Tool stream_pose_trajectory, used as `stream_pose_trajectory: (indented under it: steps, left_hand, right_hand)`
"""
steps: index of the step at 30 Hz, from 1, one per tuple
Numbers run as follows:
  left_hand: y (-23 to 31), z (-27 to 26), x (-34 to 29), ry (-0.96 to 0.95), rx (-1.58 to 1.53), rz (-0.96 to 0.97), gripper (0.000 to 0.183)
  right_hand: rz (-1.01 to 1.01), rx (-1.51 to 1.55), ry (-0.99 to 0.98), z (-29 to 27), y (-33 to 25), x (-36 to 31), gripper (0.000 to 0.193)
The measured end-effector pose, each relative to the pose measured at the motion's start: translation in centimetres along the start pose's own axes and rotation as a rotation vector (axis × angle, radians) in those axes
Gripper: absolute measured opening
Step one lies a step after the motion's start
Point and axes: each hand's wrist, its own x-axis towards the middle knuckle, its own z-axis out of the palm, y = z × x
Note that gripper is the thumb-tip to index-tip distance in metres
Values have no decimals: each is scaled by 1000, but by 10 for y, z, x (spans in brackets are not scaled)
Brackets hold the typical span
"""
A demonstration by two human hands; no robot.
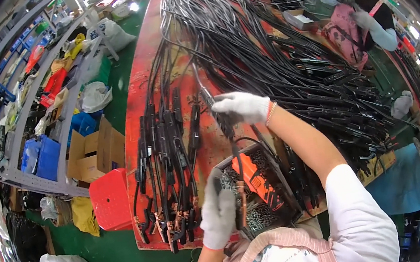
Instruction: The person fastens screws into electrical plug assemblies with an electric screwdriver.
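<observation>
A welding electrode holder (225, 126) with a black handle and copper jaw hangs upright in front of me, its cable running up and away. My right hand (243, 106), in a white glove, is closed round its upper handle end. Beside the copper jaw, my gloved left hand (217, 212) has its fingers stretched upward, the tips dark; whether it touches the jaw is unclear. Just beneath lies a dark tray (291, 194) of small metal screws (257, 217), with an orange-and-black power tool (256, 178) resting on them.
Several finished-looking holders (171, 141) lie on the red table (136, 95) to the left. A large heap of holders and black cables (264, 60) covers the right. A red stool (110, 200), cardboard box (97, 151) and shelving (30, 96) stand left. Co-workers (364, 10) are at the right.
</observation>
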Motion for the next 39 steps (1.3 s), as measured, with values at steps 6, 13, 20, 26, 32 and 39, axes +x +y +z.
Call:
stream_pose_trajectory:
  steps: [6,13,20,26,32,39]
  left_hand:
    - [26,16,15,-195,135,21,52]
    - [-19,48,26,1,-112,110,48]
    - [16,59,35,148,-37,56,40]
    - [22,71,37,175,-147,186,43]
    - [29,73,34,126,-157,125,43]
    - [36,58,36,211,-43,271,41]
  right_hand:
    - [20,399,-79,34,14,-67,19]
    - [19,966,65,47,11,-65,15]
    - [-128,989,87,73,22,-100,14]
    - [-309,1110,-57,55,35,-95,24]
    - [-330,1254,-251,45,38,-91,26]
    - [-395,1275,-254,66,33,-78,26]
